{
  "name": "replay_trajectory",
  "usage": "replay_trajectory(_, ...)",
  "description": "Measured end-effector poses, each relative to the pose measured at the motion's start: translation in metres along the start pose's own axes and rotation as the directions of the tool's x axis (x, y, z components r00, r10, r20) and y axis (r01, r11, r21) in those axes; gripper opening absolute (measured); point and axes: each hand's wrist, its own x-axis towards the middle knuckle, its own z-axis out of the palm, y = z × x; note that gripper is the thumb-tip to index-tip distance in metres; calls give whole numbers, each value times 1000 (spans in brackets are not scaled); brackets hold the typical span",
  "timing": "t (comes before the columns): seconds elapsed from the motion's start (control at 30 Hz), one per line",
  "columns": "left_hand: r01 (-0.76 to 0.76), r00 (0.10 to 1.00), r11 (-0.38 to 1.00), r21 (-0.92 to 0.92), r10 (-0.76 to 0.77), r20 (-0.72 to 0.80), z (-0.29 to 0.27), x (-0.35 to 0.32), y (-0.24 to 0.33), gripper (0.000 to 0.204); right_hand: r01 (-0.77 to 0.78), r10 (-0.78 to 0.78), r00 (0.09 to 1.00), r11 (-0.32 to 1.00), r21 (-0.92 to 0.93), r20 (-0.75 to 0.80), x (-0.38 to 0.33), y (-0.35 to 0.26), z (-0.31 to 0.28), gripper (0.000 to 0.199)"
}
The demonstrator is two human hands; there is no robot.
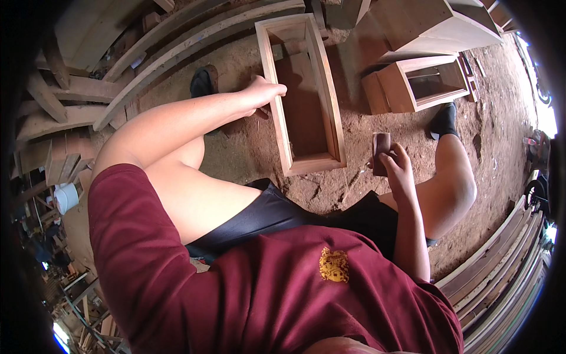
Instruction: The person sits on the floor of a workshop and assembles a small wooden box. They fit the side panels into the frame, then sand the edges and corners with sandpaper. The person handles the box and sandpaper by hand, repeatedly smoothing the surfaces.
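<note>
A long, open wooden box [337, 133] of pale wood stands on the dirt floor between my legs. My left hand [265, 94] is closed on its left side wall, with the thumb laid over the rim and the fingers partly hidden on the outer side. Inside, the box bottom is in brown shadow. To the right of the box and apart from it, my right hand [399, 165] is closed around a brown folded piece of sandpaper [382, 147], held upright between thumb and fingers. Whether a block lies within the sandpaper, I cannot tell.
A smaller wooden box frame [408, 88] lies beyond my right hand, near my right foot. Larger wooden cabinet pieces [424, 26] stand behind it. Curved timbers [194, 44] lie at the far left, and stacked boards [498, 265] run along the right.
</note>
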Motion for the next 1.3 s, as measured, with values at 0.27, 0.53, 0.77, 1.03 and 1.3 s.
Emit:
replay_trajectory(0.27,-299,829,949,97,309,-467,-32,24,7,113,42,-26,995,985,170,-96,-8,-3,6,38)
replay_trajectory(0.53,-527,266,303,794,946,-185,-98,41,15,86,72,-67,995,996,60,-73,-1,1,12,48)
replay_trajectory(0.77,-271,401,-237,933,853,333,-98,15,16,106,224,-195,973,927,-301,124,-23,-3,52,37)
replay_trajectory(1.03,-482,448,-307,820,718,532,-82,11,14,117,240,-179,960,923,-302,217,-18,-54,140,26)
replay_trajectory(1.3,-264,501,56,963,861,88,-105,22,9,129,390,-297,918,796,-463,262,39,-25,173,33)
